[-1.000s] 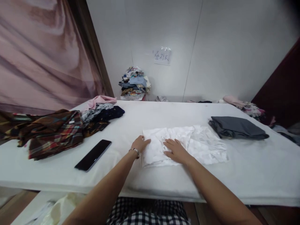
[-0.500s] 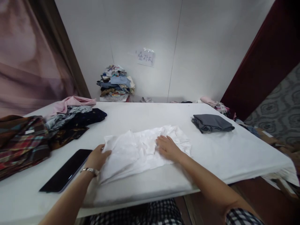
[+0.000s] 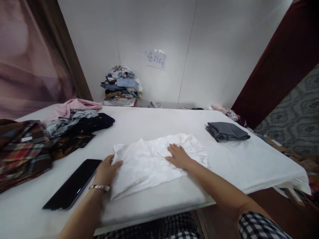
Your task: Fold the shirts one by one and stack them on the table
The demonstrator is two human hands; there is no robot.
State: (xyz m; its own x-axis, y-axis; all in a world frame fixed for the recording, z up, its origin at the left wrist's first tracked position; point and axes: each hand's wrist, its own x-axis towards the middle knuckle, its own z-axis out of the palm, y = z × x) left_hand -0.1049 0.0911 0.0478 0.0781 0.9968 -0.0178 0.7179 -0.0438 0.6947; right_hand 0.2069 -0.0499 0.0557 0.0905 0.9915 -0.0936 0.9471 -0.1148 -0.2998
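Observation:
A white shirt (image 3: 139,166) lies folded into a long, wrinkled rectangle on the white-covered table, in front of me. At its left edge my left hand (image 3: 108,170) grips the cloth, thumb on top and fingers partly hidden at the edge. Flat on the shirt's right half rests my right hand (image 3: 178,156), its fingers spread and holding nothing. A silver bracelet (image 3: 99,188) circles my left wrist. Just left of that hand lies a large black phone or tablet (image 3: 72,184).
Plaid shirts (image 3: 23,149) and a pile with a pink garment (image 3: 74,108) lie at the left. A folded dark grey garment (image 3: 227,131) sits at the right. Against the back wall stands a tall clothes stack (image 3: 122,86), near a handwritten sign (image 3: 156,59).
My right hand has flattened slightly on the white shirt, with fingers more spread. The left hand keeps its hold at the left edge. The whole view has shifted slightly.

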